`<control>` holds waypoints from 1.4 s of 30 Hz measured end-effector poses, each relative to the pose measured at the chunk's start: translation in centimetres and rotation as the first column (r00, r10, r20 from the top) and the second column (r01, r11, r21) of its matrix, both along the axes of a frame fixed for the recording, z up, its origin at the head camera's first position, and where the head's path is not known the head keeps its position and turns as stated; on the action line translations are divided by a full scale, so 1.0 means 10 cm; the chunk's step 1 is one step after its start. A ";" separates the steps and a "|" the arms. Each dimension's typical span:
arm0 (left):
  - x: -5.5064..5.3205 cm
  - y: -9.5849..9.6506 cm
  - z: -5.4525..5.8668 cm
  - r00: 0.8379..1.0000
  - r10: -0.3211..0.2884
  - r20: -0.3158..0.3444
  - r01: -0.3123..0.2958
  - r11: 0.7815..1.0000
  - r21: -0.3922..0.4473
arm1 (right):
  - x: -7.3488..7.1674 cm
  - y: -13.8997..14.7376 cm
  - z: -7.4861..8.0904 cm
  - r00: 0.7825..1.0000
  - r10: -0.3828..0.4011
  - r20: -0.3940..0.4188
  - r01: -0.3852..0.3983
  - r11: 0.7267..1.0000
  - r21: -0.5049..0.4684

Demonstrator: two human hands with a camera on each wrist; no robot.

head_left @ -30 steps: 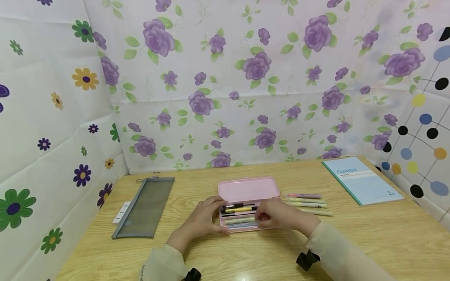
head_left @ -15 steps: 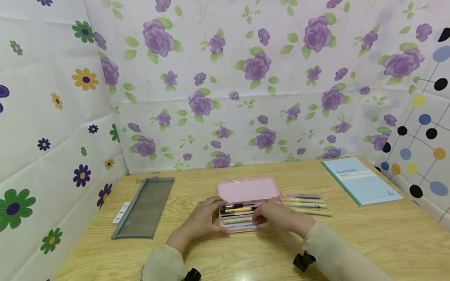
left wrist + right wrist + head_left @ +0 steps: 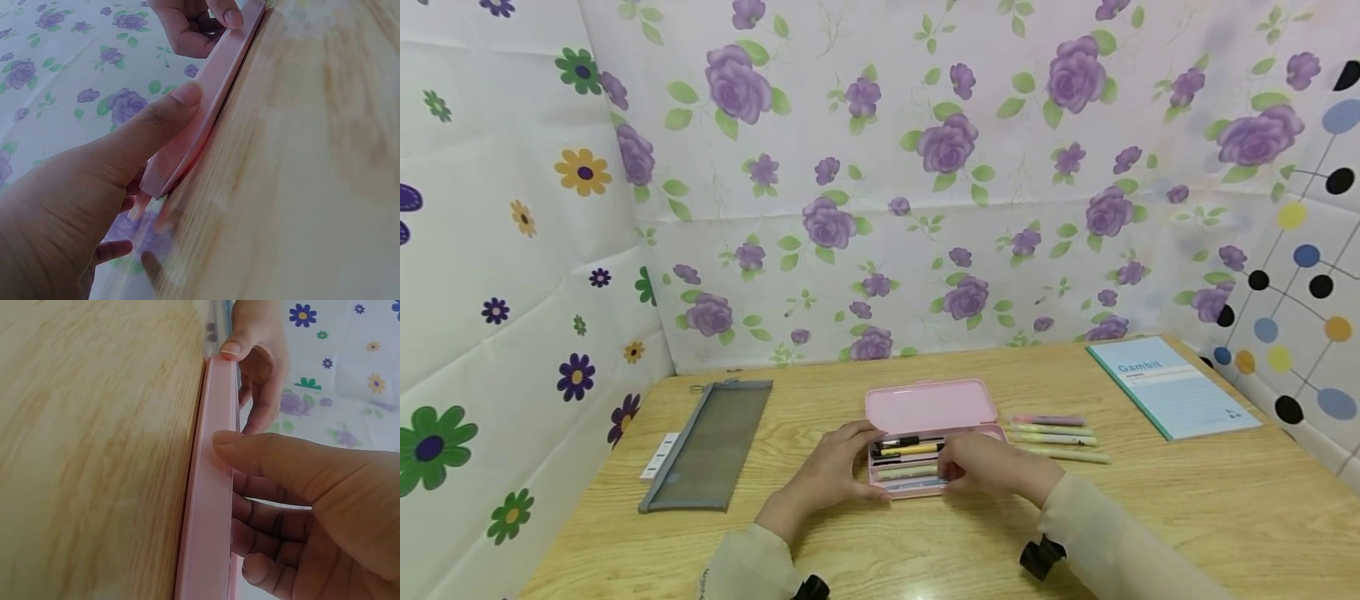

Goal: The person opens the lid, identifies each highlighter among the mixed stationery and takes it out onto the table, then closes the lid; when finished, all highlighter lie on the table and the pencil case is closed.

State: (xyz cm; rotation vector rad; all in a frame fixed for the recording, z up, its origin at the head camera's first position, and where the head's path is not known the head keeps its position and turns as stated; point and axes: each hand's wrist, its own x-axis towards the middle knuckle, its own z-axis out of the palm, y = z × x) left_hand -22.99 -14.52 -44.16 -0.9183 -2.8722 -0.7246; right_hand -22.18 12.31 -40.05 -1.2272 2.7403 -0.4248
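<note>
A pink pencil case (image 3: 931, 406) lies with its lid folded back in the head view. Inside are a black pen (image 3: 902, 442), a yellow-and-black pen (image 3: 910, 451), a pale yellow marker (image 3: 907, 472) and a light blue pen (image 3: 916, 484) along the front. My left hand (image 3: 831, 462) grips the case's left end, its thumb (image 3: 178, 100) on the front wall. My right hand (image 3: 988, 462) reaches over the right half, fingers bent inward across the pens' right ends. Its thumb (image 3: 240, 449) lies along the front wall. Whether its hidden fingertips pinch a pen, I cannot tell.
Several markers (image 3: 1054, 435) lie in a row right of the case. A light blue notebook (image 3: 1172, 387) is at the back right. To the left rest a grey mesh zip pouch (image 3: 718, 446) and a white block (image 3: 659, 456). Patterned cloth (image 3: 880, 183) surrounds the wooden table (image 3: 865, 554).
My right hand has slid slightly left along the case, uncovering more of its right end. The light blue pen now sits nearer the front wall. My left hand has stayed in place.
</note>
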 end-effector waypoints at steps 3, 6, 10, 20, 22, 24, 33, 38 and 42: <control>0.00 0.00 0.00 1.000 -0.001 0.005 0.001 1.000 -0.003 | 0.00 0.00 -0.01 1.000 -0.015 0.013 0.015 1.000 0.002; 0.00 0.01 0.00 1.000 -0.002 -0.001 0.002 1.000 -0.006 | -0.01 0.00 -0.01 1.000 -0.020 0.000 0.020 1.000 0.003; -0.01 0.01 0.00 1.000 -0.001 -0.013 0.001 1.000 -0.008 | -0.01 0.00 0.00 1.000 -0.017 -0.009 0.017 1.000 -0.007; 0.00 0.01 0.00 1.000 -0.006 0.011 0.006 1.000 0.010 | 0.00 0.02 0.03 1.000 0.011 0.003 -0.011 0.999 -0.054; 0.00 0.01 -0.01 1.000 -0.006 0.006 0.006 1.000 0.003 | 0.00 0.03 0.04 1.000 0.015 0.001 -0.014 0.998 -0.056; -0.01 0.01 -0.02 1.000 -0.005 0.004 0.005 1.000 -0.004 | 0.00 0.04 0.05 1.000 0.014 0.011 -0.014 0.998 -0.063; 0.01 0.01 -0.02 1.000 -0.002 0.027 0.002 1.000 0.008 | 0.00 0.13 0.15 1.000 -0.018 0.025 0.020 0.997 -0.081; -0.01 0.01 -0.01 1.000 0.001 0.007 -0.001 1.000 0.000 | 0.02 0.23 0.26 0.999 -0.052 0.003 0.052 0.996 -0.075; -0.01 0.01 -0.01 1.000 0.003 0.006 -0.003 1.000 -0.008 | 0.04 0.35 0.34 0.998 -0.060 -0.008 0.059 0.995 -0.080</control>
